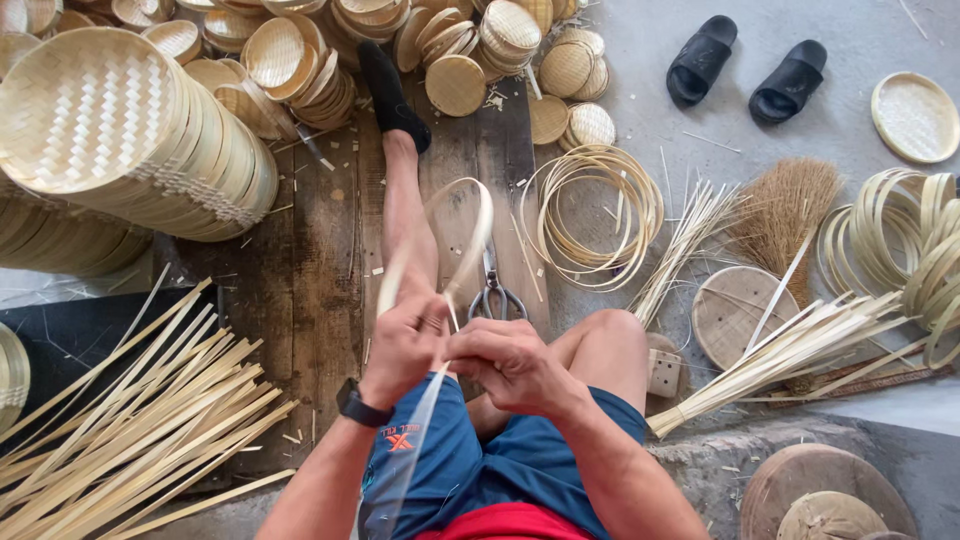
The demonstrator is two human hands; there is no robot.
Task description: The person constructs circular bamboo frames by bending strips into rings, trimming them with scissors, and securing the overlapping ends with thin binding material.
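Left hand (402,345): centre of the frame, just below the middle; fingers curled closed around a thin bamboo strip (470,235), gripping it where the two ends cross. A dark watch sits on the wrist below.
Right hand (508,362): immediately right of the left hand and touching it; fingers bent inward, pinching the same strip at the crossing point.
Bamboo strip: bent into an upright loop that rises from the hands toward the upper centre; its free tail runs down past the hands over the blue shorts toward the bottom edge.
Scissors (494,292): lying on the wooden board (320,250) just above the right hand, seen partly through the loop.
Legs: one stretched toward the top of the frame, ending in a dark sock; the other bent, knee right of centre.
Finished loops (592,215): pile of pale rings on the floor, upper right of centre.
Woven trays (110,125): a large stack on its side, upper left, with smaller round ones along the top edge.
Loose strips (130,420): a sheaf fanned across the lower left; a second bundle (790,350) at right of centre.
Broom (785,210): right of the loops, bristles up.
Black sandals (745,65): a pair, upper right.
Round wooden disc (725,310): right of the bent knee.
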